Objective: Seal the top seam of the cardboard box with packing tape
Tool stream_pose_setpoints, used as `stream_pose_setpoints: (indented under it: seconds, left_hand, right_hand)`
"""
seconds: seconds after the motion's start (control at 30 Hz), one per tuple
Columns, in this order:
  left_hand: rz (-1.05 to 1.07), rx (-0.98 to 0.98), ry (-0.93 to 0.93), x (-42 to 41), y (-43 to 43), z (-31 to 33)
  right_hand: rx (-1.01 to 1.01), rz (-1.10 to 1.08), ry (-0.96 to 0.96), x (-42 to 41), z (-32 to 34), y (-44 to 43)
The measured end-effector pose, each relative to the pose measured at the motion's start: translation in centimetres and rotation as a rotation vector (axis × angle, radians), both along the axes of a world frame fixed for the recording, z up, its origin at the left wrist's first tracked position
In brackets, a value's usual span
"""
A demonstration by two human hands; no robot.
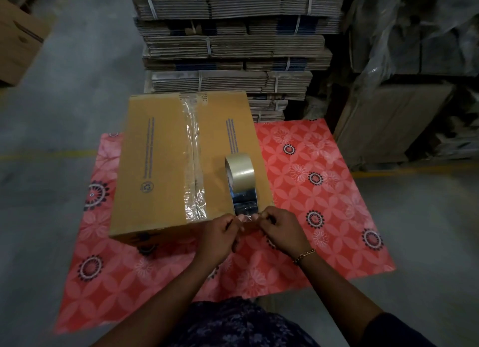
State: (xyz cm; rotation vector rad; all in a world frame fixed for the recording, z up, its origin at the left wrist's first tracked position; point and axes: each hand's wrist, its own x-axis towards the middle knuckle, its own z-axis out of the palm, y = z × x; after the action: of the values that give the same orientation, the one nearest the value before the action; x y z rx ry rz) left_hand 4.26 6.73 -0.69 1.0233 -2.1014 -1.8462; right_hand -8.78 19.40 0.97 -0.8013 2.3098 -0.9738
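I see a grey concrete floor [64, 217] with a yellow line painted across it. A red floral-patterned mat [324, 191] lies flat on the floor. The closed cardboard box [160, 165] sits directly on the mat, toward its far left side. Strapped bundles of flattened cartons [233, 35] are stacked just behind the mat.

box print [149, 149] too blurred to read, stacked cardboard [233, 15] cut off at top

Person wore a dark floral-print garment [241, 326], a dark right sleeve [399, 331], and a gold chain bracelet [304, 256] on the right wrist.
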Motion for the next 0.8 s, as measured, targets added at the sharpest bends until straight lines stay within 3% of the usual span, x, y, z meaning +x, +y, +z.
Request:
stream_pose_setpoints:
  seconds: [0.17,0.43,0.6,0.73,0.8]
  left_hand:
    - [0.011,-0.304,-0.036,0.8,0.1,-0.2]
    - [-0.224,-0.502,-0.263,1.3,-1.7,0.2]
    - [-0.109,-0.627,-0.106,1.3,-2.1,3.1]
    - [0.046,-0.625,-0.024,-0.4,-3.3,4.1]
    - [0.047,-0.634,0.026,-2.0,-3.9,4.0]
  right_hand:
    - [-0.108,-0.119,0.193,0.6,1.7,-0.8]
    - [0.05,-0.144,0.232,0.7,2.8,-5.6]
    - [0.086,-0.174,0.338,0.7,2.8,-6.5]
    - [0.044,-0.212,0.278,-0.2,3.1,-5.6]
    - [-0.06,-0.253,0.153,-1.2,3.1,-4.4]
